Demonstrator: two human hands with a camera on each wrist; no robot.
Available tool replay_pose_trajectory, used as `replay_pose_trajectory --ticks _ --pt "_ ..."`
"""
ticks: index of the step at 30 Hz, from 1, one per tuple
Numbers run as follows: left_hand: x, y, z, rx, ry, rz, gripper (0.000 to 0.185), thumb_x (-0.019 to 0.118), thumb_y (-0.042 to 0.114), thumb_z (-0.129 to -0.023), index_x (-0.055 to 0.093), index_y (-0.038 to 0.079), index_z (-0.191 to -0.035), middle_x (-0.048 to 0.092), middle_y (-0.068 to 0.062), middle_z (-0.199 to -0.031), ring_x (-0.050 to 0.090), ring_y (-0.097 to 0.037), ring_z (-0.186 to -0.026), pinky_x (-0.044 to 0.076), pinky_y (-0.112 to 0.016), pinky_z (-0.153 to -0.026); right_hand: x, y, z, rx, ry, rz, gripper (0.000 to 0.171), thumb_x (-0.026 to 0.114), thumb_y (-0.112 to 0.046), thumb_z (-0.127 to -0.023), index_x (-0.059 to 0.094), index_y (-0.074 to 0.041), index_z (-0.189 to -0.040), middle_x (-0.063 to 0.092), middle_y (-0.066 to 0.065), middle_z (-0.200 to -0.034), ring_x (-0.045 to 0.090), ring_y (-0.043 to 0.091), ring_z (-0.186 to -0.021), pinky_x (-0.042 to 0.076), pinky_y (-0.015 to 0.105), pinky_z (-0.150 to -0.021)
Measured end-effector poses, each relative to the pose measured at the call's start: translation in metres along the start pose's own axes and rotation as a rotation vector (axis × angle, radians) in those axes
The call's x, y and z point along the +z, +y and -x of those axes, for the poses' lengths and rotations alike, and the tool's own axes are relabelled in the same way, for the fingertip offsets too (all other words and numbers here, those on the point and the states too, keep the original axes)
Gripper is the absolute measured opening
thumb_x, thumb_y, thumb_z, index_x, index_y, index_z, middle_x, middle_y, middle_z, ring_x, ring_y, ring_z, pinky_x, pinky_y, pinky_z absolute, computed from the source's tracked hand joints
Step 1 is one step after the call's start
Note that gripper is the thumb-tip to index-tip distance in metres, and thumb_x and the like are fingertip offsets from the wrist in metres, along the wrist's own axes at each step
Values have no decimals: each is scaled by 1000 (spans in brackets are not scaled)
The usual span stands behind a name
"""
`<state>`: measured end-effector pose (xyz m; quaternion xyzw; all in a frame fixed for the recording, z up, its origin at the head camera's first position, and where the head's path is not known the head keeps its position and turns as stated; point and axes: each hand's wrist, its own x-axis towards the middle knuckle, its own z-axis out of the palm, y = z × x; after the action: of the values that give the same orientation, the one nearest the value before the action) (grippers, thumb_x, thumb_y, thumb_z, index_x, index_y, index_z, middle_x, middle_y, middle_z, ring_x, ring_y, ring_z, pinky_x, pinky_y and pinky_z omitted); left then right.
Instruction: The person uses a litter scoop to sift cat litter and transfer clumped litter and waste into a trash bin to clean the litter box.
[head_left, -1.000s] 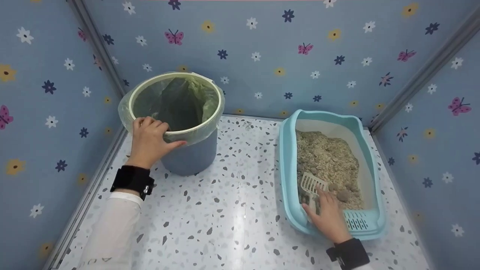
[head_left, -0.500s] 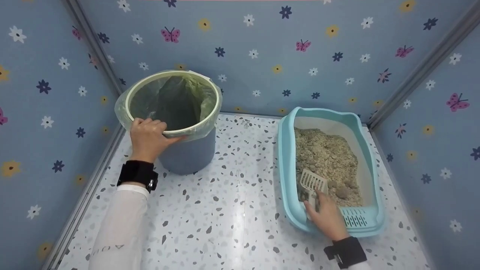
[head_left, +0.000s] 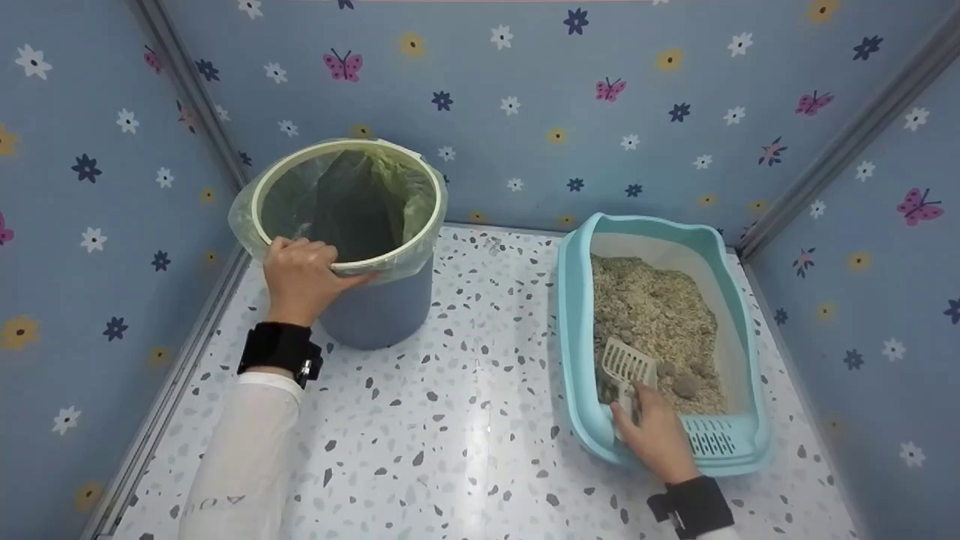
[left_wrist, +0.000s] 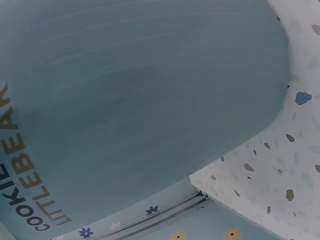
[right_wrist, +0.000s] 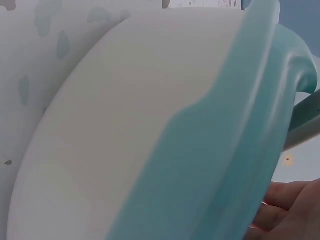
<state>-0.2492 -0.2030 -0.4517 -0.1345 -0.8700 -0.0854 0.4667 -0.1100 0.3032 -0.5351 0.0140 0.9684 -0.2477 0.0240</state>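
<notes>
My left hand (head_left: 300,277) grips the near rim of a blue-grey trash can (head_left: 379,311), fingers curled over the edge and thumb along the outside. A translucent yellowish bag (head_left: 409,195) lines the can and folds over its pale rim. Over the near end of a teal and cream litter box (head_left: 571,315), my right hand (head_left: 658,435) has thumb and forefinger about the handle of a beige slotted litter scoop (head_left: 630,364). The scoop lies on the litter (head_left: 660,300). Only several fingers (right_wrist: 285,195) show in the right wrist view, where the scoop is hidden.
Brownish clumps (head_left: 685,385) lie beside the scoop. Speckled floor (head_left: 480,375) separates can and box. Blue flowered walls (head_left: 495,105) enclose three sides. The can's lettered side (left_wrist: 150,100) fills most of the left wrist view.
The right thumb and forefinger have drawn closer together about the scoop's handle. The scoop stays in place, and the left hand keeps its hold on the can's rim. The view shifts slightly.
</notes>
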Motion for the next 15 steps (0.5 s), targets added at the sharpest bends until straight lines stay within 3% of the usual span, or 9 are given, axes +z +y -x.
replay_pose_trajectory --ticks 7,15 --pt "-6 9 3 28 -35 -22 72 65 73 -62 31 10 -50 30 -3 -44 34 -24 -40 33 -42 -56 0 -1 1 9 -18 8 79 46 -57 -92 38 6 -139 46 28 -135 42 44 -126 32 55 -104" --pt "-10 20 9 16 -1 1 72 62 75 -62 32 11 -50 31 -4 -44 35 -24 -41 32 -42 -55 0 -1 0 6 -17 5 77 46 -55 -92 38 6 -139 46 28 -135 43 44 -125 32 55 -104"
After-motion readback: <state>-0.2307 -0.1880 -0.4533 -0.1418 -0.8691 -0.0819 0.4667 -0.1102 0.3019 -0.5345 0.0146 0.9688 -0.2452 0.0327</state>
